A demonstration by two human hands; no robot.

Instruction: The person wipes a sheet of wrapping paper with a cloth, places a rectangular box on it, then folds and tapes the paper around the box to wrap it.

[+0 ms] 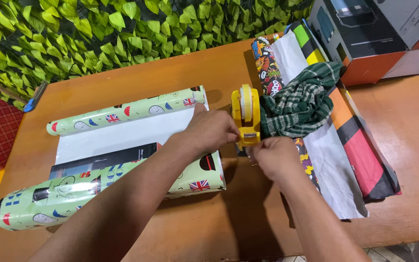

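L hand (213,130) fingers curled shut on yellow tape dispenser (246,112), table (200,228) centre. R hand (273,154) at dispenser's 5 o'clock, fingers pinched together at its mouth. Green wrapping paper (122,145) w/ black box (104,160) at 9 o'clock; plaid cloth (302,103) at 3.

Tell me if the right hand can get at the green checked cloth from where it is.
Probably yes: the right hand is just below the green checked cloth, with nothing between them; the yellow tape dispenser stands off to the side.
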